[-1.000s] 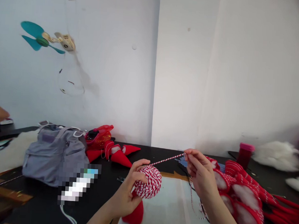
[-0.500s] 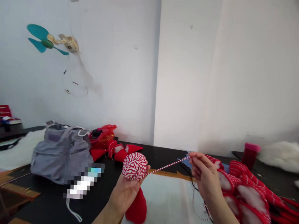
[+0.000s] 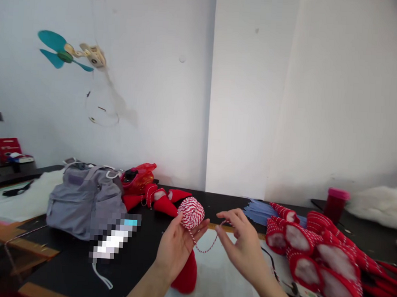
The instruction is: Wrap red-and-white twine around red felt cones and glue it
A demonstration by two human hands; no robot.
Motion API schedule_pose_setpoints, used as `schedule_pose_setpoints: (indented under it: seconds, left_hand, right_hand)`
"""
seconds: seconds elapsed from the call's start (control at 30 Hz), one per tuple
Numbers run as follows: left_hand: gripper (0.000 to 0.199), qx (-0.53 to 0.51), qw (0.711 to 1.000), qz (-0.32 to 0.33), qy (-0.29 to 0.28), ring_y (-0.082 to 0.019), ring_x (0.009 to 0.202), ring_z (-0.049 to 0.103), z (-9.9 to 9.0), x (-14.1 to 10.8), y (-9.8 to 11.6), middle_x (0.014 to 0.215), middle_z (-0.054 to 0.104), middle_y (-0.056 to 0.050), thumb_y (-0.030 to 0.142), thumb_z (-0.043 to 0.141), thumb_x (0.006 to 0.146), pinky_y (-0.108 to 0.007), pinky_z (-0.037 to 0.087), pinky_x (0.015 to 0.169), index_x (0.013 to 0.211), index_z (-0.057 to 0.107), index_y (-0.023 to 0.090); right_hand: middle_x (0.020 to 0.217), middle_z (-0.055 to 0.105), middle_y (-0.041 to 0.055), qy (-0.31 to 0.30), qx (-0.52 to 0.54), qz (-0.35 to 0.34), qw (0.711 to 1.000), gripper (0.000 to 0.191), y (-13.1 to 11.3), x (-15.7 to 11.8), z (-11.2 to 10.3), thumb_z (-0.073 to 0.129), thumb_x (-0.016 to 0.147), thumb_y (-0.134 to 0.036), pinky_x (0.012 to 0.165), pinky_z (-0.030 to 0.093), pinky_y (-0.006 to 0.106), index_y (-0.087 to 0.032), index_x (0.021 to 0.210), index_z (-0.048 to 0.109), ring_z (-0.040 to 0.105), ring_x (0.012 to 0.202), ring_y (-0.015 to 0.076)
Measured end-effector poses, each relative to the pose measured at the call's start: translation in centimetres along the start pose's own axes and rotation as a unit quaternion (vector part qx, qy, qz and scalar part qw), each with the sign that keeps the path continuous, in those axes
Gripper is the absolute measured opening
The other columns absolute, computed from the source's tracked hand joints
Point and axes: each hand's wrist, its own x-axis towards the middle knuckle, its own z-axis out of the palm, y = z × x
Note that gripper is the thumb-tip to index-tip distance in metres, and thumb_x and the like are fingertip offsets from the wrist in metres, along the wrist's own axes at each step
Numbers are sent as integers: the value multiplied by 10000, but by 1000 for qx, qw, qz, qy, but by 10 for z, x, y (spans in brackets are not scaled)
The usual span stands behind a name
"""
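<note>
A ball of red-and-white twisted twine (image 3: 191, 213) rests in my left hand (image 3: 175, 250), with the thumb and fingers curved around its underside. From the ball a slack strand of twine (image 3: 204, 251) dips and rises to my right hand (image 3: 241, 245). There it runs between the thumb and forefinger, whose tips stand a little apart; the other fingers curl behind. Below the ball, a red stuffed fabric piece (image 3: 186, 275) lies on the table, partly hidden by my left hand and wrist.
Several red fabric pieces with white stuffing (image 3: 308, 245) lie at the right, by blue strips (image 3: 257, 211) and a red jar (image 3: 335, 206). White fluff (image 3: 378, 204) lies behind. A grey backpack (image 3: 84, 200) and a red plastic bag (image 3: 143, 176) stand left. A fan (image 3: 65, 56) hangs on the wall.
My right hand has come left, closer to the ball, and lowered slightly. The strand, taut before, now hangs in a slack loop. The ball has shifted slightly right and up in the view.
</note>
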Motion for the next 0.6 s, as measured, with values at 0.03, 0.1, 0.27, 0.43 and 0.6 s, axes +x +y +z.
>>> schedule_pose_setpoints:
  seconds: [0.03, 0.1, 0.27, 0.43, 0.6]
  left_hand:
    - [370, 15, 1000, 6, -5, -311, 1109, 679, 2, 0, -1, 1097, 740, -125, 442, 541, 941, -520, 482, 1048, 1111, 683, 146]
    - [432, 41, 999, 16, -6, -307, 1145, 659, 6, -1, -6, 1170, 717, -116, 483, 517, 944, -510, 488, 1041, 1212, 649, 171]
    - [513, 87, 994, 63, 35, -276, 1230, 595, 7, -6, -20, 1329, 636, -85, 478, 600, 912, -430, 480, 1052, 1360, 542, 236]
    - [480, 246, 957, 156, 10, -219, 1192, 604, 7, -12, -18, 1302, 611, -49, 369, 717, 869, -329, 472, 1032, 1293, 507, 283]
    - [568, 323, 928, 187, 11, -253, 1131, 642, 1, -9, -9, 1250, 627, -69, 337, 777, 800, -351, 522, 959, 1284, 489, 265]
  right_hand:
    - [1076, 602, 63, -6, -11, -12, 1000, 253, -4, -1, 5, 573, 922, -279, 655, 461, 298, -265, 1173, 605, 629, 871, 209]
    - [1133, 602, 59, -14, -35, -25, 999, 356, -11, -3, 15, 603, 895, -253, 714, 484, 322, -285, 1244, 540, 652, 953, 234]
    - [1144, 628, 89, 14, -137, -6, 990, 586, -18, -4, 36, 687, 817, -315, 587, 477, 336, -262, 1334, 416, 702, 850, 291]
    - [1065, 676, 124, 66, -183, -14, 981, 539, -15, -4, 42, 603, 841, -318, 523, 468, 329, -183, 1333, 428, 711, 703, 265]
    - [961, 715, 135, 63, -188, -42, 979, 510, -13, -3, 40, 531, 801, -227, 591, 536, 380, -128, 1300, 503, 725, 754, 306]
